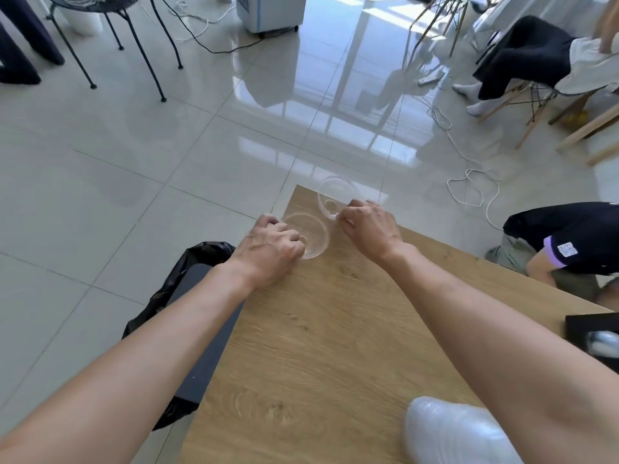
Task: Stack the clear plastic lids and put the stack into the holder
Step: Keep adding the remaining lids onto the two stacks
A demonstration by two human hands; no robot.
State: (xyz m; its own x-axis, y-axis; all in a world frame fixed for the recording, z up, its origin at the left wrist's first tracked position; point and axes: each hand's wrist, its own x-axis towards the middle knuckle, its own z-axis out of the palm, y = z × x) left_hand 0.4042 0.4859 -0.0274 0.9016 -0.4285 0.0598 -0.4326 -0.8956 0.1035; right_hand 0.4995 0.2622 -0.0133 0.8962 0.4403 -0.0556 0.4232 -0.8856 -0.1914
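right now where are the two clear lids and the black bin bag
flat clear lid (310, 234), head view, on its clear middle beside the left hand's fingers
tilted clear lid (335, 192), head view, on its raised upper part
black bin bag (201, 254), head view, on its crumpled top edge left of the table

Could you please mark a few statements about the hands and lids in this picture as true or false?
1. The right hand pinches a tilted clear lid at its edge. True.
2. The left hand holds a lid flat on the wooden table. True.
3. The two lids are already stacked together. False: they are apart, one in each hand.
4. Both lids lie at the table's near edge. False: they are at its far corner.
5. A black bin bag sits on the table's right. False: it is left of the table, on the floor.
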